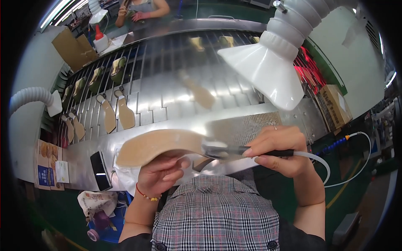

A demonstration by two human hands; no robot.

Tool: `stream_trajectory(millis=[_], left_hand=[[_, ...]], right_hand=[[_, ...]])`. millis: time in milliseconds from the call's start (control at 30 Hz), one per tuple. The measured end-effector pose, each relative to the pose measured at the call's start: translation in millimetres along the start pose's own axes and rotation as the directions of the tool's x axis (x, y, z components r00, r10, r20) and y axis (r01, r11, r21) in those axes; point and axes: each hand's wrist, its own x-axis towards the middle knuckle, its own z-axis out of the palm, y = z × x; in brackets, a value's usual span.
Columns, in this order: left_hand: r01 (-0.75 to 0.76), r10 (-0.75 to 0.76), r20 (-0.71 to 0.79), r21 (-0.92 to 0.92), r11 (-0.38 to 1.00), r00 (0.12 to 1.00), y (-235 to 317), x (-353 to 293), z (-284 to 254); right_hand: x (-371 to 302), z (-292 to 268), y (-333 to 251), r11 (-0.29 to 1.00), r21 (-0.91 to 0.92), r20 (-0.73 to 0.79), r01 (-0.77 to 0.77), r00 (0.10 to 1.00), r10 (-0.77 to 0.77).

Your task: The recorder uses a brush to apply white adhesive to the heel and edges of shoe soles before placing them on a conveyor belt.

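Note:
From below, my left hand (161,175) grips a curved tan shoe sole (155,144), its fingers closed along the underside. A dark strap (203,164) hangs under the sole's right end. My right hand (280,148) is closed around the black handle of a hose-fed brush (234,151). The brush's pale head, somewhat blurred, lies against the right end of the sole. From the handle's rear a white tube (322,162) trails off to the right.
Beyond my hands, a slatted metal conveyor (159,85) carries several soles (126,113) and green shoe uppers (118,69). A white extraction hood (268,67) hangs at upper right. A phone (100,170) lies left; a carton (335,106) stands right. Another person (144,10) works across.

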Motion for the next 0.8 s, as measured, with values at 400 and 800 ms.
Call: stream_trajectory(millis=[400, 800], left_hand=[[-0.192, 0.241, 0.207, 0.978, -0.086, 0.948, -49.9, 30.5, -27.7], [-0.022, 0.536, 0.194, 0.950, -0.310, 0.821, -44.6, 29.0, -19.5]], right_hand=[[-0.7, 63.0, -28.9, 0.921, -0.326, 0.070, 0.212, 0.977, -0.200], [-2.7, 58.1, -26.1, 0.983, -0.145, 0.070, 0.111, 0.992, -0.101]])
